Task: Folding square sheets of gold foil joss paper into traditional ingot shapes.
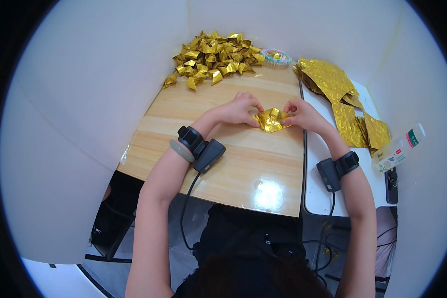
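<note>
A wooden surface (233, 159) carries everything. At its far edge lies a heap (214, 58) of folded gold pieces; to the right of the surface, gold sheets (340, 94) are stacked, with a white bottle (398, 148) beyond them. Near the middle of the surface, both hands pinch a gold foil (271, 119): left hand (238, 110) closed on its left end, right hand (303, 114) on its right. The foil's long axis runs left to right, its lower point toward the person.
</note>
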